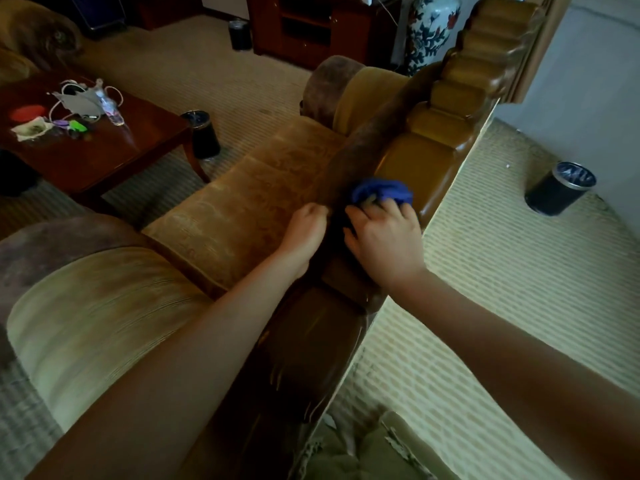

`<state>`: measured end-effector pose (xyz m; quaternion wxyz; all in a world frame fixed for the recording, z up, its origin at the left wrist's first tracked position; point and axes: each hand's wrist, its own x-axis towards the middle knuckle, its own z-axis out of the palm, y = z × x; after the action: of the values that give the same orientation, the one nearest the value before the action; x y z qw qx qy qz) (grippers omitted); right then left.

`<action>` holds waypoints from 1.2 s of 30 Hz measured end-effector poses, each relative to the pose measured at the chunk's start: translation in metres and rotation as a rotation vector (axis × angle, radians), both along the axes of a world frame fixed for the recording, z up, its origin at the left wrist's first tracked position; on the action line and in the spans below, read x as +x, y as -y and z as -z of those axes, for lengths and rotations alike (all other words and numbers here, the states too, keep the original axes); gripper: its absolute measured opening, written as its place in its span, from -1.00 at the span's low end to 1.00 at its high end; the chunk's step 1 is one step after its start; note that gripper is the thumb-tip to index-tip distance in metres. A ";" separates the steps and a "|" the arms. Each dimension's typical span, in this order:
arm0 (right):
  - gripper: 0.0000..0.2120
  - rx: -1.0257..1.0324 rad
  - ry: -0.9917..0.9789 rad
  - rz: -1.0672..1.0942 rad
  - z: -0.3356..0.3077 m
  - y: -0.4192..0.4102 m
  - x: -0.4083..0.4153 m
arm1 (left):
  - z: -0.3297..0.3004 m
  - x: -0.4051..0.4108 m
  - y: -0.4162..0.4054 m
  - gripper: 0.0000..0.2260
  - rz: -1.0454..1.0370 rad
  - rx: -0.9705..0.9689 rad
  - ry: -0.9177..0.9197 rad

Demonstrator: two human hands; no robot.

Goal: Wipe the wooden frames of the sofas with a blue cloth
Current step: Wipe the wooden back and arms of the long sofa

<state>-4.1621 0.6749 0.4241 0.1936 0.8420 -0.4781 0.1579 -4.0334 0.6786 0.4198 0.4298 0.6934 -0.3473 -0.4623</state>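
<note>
A carved wooden frame [446, 133] runs along the top of the sofa's backrest, from the bottom centre up to the top right. My right hand [384, 237] presses a bunched blue cloth [382, 191] onto the top of this frame, fingers curled over the cloth. My left hand [306, 232] lies just left of it, fingers curled, against the dark upholstered edge of the backrest where it meets the seat cushion [249, 206]. It holds nothing that I can see.
A dark wooden coffee table [114, 150] with cables, a bottle and small items stands at the left. Black bins sit on the carpet by the table [204, 135] and at the right [561, 188]. A tall painted vase [431, 29] stands behind the sofa.
</note>
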 end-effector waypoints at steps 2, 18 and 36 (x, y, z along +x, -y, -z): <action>-0.67 0.006 0.114 0.036 0.003 -0.014 -0.016 | -0.003 -0.004 0.003 -0.79 0.042 -0.062 0.042; -0.70 0.018 0.339 0.110 0.019 -0.022 -0.019 | 0.014 -0.020 0.009 -0.78 0.112 -0.305 -0.026; -0.66 0.371 0.995 0.059 0.047 -0.050 -0.054 | 0.023 -0.022 0.002 -0.88 -0.004 -0.360 -0.081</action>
<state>-4.2161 0.7249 0.3771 -0.2043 0.6716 -0.5557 0.4455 -4.0551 0.6770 0.3965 0.5616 0.5868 -0.4055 -0.4193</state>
